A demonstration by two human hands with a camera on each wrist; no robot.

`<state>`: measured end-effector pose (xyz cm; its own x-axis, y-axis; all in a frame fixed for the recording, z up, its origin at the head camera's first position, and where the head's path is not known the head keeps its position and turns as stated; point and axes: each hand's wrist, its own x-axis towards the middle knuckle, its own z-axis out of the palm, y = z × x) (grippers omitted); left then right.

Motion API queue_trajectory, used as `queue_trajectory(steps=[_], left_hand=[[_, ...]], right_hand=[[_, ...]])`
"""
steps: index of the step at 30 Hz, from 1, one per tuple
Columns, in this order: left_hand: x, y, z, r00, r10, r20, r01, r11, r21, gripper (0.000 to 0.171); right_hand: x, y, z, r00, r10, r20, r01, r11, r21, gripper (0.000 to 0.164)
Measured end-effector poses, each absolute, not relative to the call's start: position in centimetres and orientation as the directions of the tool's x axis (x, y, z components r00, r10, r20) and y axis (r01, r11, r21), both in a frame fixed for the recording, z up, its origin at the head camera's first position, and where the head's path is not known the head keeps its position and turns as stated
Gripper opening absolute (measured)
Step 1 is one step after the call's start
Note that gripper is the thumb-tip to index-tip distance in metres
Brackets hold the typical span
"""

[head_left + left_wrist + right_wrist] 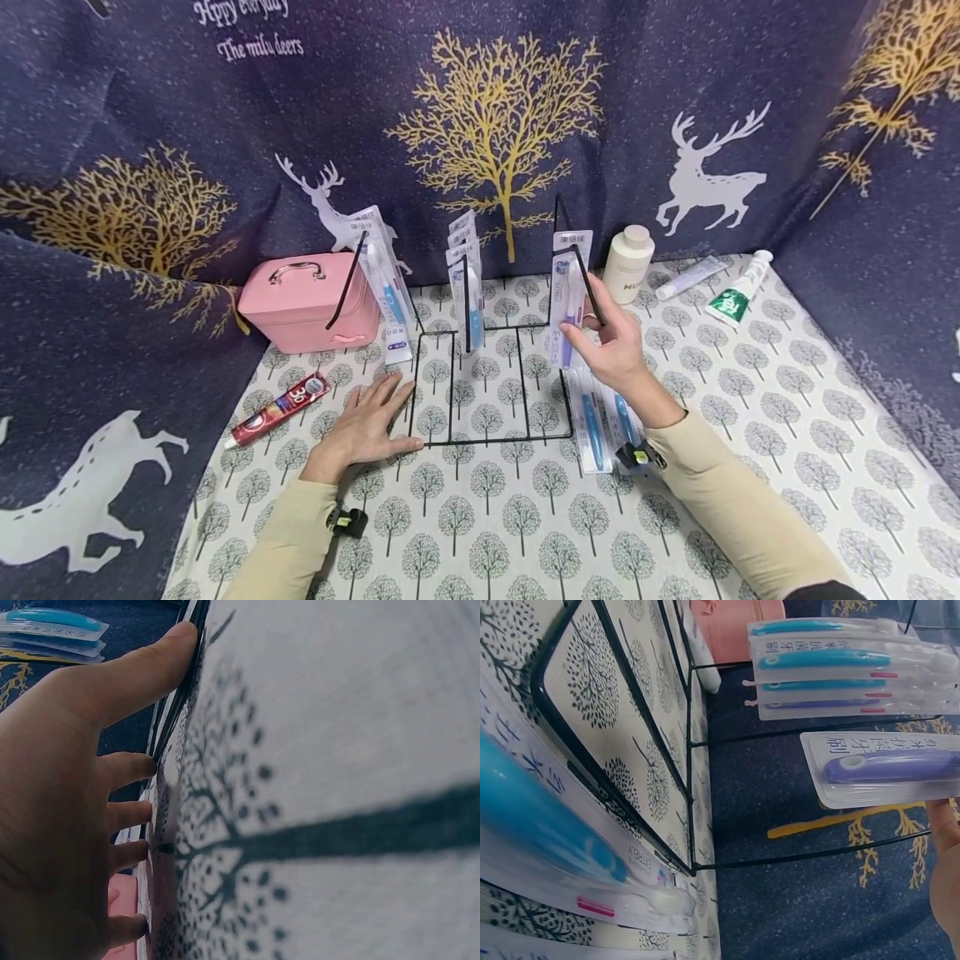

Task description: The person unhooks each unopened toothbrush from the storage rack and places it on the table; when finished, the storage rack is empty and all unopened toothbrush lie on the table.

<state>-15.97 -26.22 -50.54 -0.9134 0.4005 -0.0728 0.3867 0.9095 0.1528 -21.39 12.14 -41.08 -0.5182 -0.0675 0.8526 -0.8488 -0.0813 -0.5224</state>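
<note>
My right hand grips a packaged toothbrush with a purple handle, upright at the right-hand divider of a black wire rack. Some of its fingers are hidden behind the pack and the wire. My left hand rests spread at the rack's left front corner. In the left wrist view its thumb lies along the black wire. Several toothbrush packs stand at the middle divider, and more packs lean at the left one. Blue-handled toothbrush packs lie on the table under my right wrist.
A pink case stands behind left, with a red toothpaste tube before it. Behind right are a white bottle, a pale tube and a green-and-white tube. A dark blue printed cloth hangs behind the table.
</note>
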Motion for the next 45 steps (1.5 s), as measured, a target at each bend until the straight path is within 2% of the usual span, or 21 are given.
queue_trajectory(steps=[9,17,28,45], left_hand=[[-16.0,-26.2,-50.6,-0.911,0.406,-0.071,0.39,0.905,0.169,0.099],[-16.0,-26.2,-50.4,-0.909,0.409,-0.077,0.394,0.905,0.162,0.099],[-15.8,-26.1,-50.2,-0.91,0.405,-0.095,0.384,0.906,0.179,0.099],[-15.9,-26.2,-50.6,-0.911,0.403,-0.083,0.386,0.907,0.169,0.101]], right_hand=[[-20.6,12.7,-42.3,-0.476,-0.053,0.878,-0.868,-0.13,-0.479,0.077],[-19.2,13.4,-42.3,-0.462,-0.1,0.881,-0.865,-0.169,-0.473,0.075],[-17.3,13.8,-42.4,-0.434,-0.105,0.895,-0.883,-0.145,-0.446,0.072],[-14.9,14.2,-41.1,-0.319,-0.121,0.94,-0.921,-0.195,-0.337,0.06]])
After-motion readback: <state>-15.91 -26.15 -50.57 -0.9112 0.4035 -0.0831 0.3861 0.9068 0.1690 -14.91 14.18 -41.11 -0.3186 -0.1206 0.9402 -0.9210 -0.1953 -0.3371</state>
